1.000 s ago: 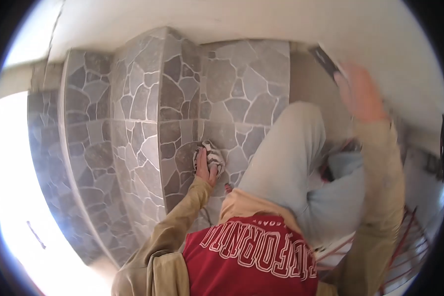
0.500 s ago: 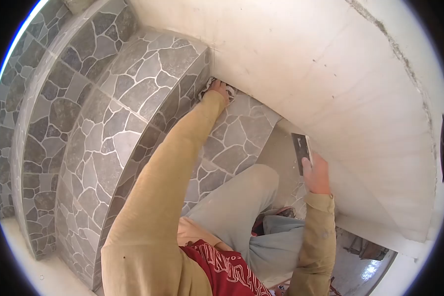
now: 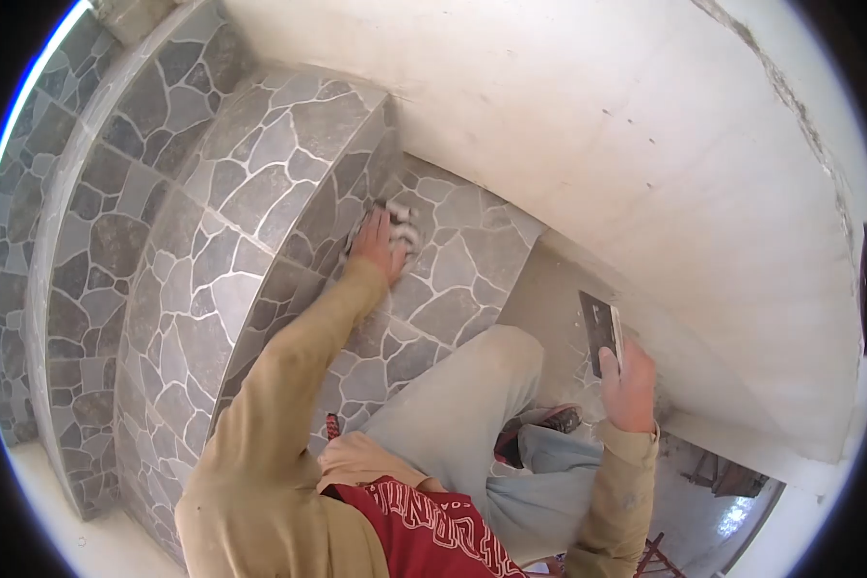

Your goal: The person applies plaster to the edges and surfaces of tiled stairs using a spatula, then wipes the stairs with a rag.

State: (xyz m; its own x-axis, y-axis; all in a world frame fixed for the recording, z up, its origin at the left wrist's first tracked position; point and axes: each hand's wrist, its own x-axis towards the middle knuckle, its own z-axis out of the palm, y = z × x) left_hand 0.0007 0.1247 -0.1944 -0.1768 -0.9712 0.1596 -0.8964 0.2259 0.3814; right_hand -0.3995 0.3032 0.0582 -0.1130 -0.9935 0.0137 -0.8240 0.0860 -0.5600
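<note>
My left hand (image 3: 380,252) presses a crumpled white-and-dark rag (image 3: 404,229) against the stone-patterned tiles, close to where the tread (image 3: 458,265) meets the riser (image 3: 320,217). Its fingers lie over the cloth and hide part of it. In my right hand (image 3: 629,383) is a flat trowel (image 3: 601,332) with a dark face and a pale edge. I hold it up near the white wall, thumb on the dark face, apart from the tiles.
Tiled steps with pale joints (image 3: 250,178) curve up on the left. A stained white wall (image 3: 549,116) runs along the far side and right. Beyond the tread's edge is a bare grey strip (image 3: 546,289). A red-and-black object (image 3: 332,426) lies by my leg (image 3: 462,385).
My left hand has come back from the wall corner toward me, bringing the rag along the riser. My right hand and the trowel have shifted slightly down and right.
</note>
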